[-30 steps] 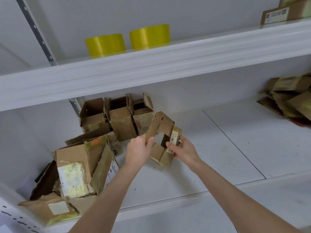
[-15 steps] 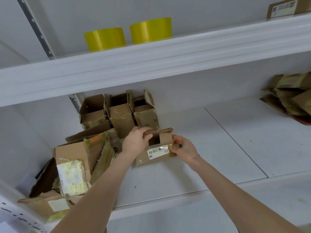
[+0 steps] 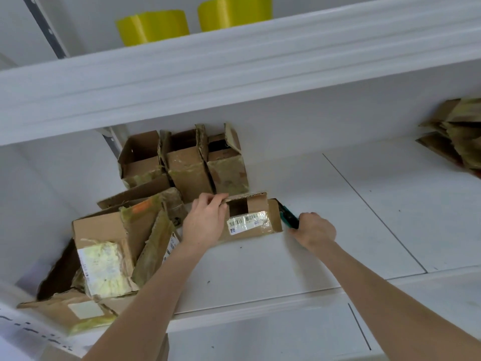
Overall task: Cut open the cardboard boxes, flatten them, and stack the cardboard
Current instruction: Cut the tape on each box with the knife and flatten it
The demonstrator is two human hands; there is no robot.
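The white shelf board point(image 3: 338, 230) is seen as the largest surface, and the labelled box point(image 3: 255, 227) lies on it, a little left of its middle. Above the labelled box, a second white shelf point(image 3: 234, 61) is stretched across the whole view. To the left of the labelled box, a loose heap of torn cardboard boxes point(image 3: 104, 243) is spread toward the shelf's front edge. Directly behind the labelled box, three open boxes point(image 3: 187, 165) are stood upright side by side against the back wall. Far to the right of the labelled box, a stack of flattened cardboard point(image 3: 458, 136) is laid. High above the labelled box, two yellow rolls point(image 3: 153, 27) are set on the upper shelf.

The labelled box's top flap edge is gripped at its left end by the left hand point(image 3: 205, 220), fingers curled over the cardboard. Just right of the labelled box, a green cutter point(image 3: 289, 217) is held in the closed right hand point(image 3: 315, 227), its tip pointed at the box's right end; whether the box is touched by the tip cannot be told.
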